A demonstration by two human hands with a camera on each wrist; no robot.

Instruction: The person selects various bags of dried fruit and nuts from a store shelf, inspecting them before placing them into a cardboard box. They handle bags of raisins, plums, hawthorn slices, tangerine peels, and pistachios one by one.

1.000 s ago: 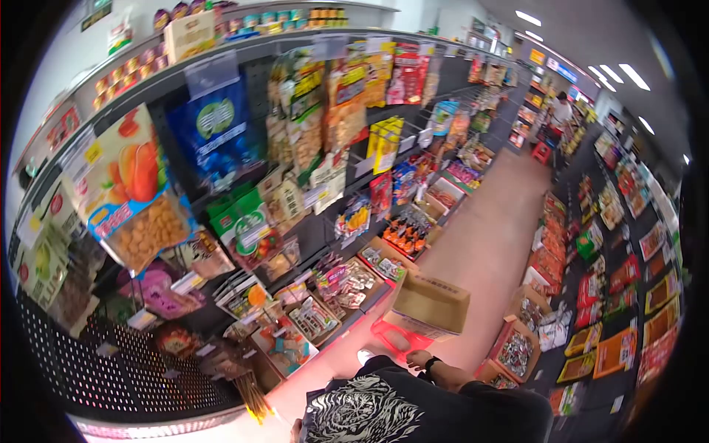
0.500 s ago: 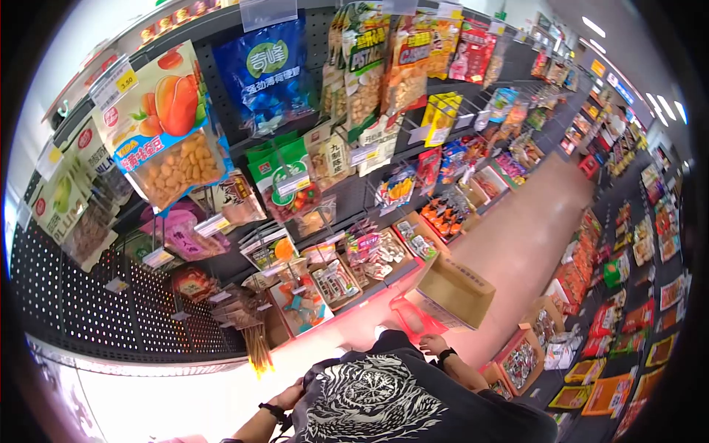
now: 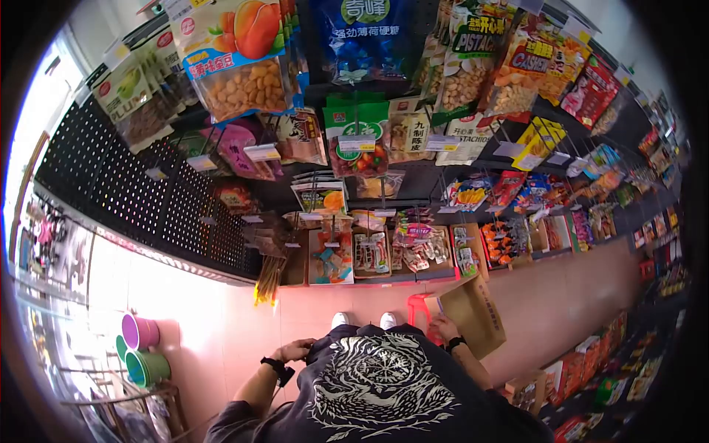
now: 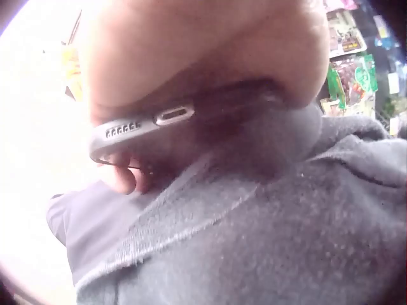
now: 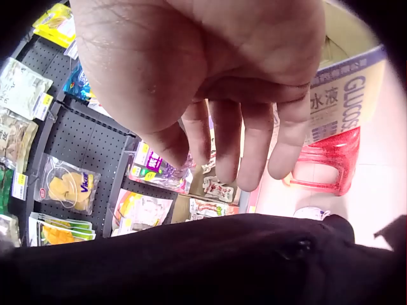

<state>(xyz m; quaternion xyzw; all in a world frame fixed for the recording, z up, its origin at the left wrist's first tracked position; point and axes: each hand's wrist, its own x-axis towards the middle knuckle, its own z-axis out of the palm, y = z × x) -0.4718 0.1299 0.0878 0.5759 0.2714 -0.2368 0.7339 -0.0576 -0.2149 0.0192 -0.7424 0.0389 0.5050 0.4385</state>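
Observation:
My left hand (image 3: pixel 297 350) is at my left hip, beside the dark printed T-shirt (image 3: pixel 384 384). In the left wrist view its fingers are curled round a smartphone (image 4: pixel 145 130), whose port and speaker holes show at the lower edge. The phone lies against grey cloth (image 4: pixel 254 248), and part of it is hidden by the palm. My right hand (image 3: pixel 444 327) hangs by my right side with loosely extended fingers (image 5: pixel 257 140) and nothing between them. Just past it is an open cardboard box (image 3: pixel 478 319) on a red plastic stool (image 5: pixel 340 159).
In front stands a black pegboard shelf (image 3: pixel 140 192) hung with snack bags, including broad beans (image 3: pixel 247 88) and pistachios (image 3: pixel 469 74). Small cartons (image 3: pixel 330 258) of packets line its bottom. Purple and green buckets (image 3: pixel 148 367) stand at left; more stocked shelves (image 3: pixel 613 384) are at right.
The head view has swung round to face the shelf squarely, bringing the buckets into sight. My left hand, mostly out of view at first, now shows at the hip. The box stays on the stool.

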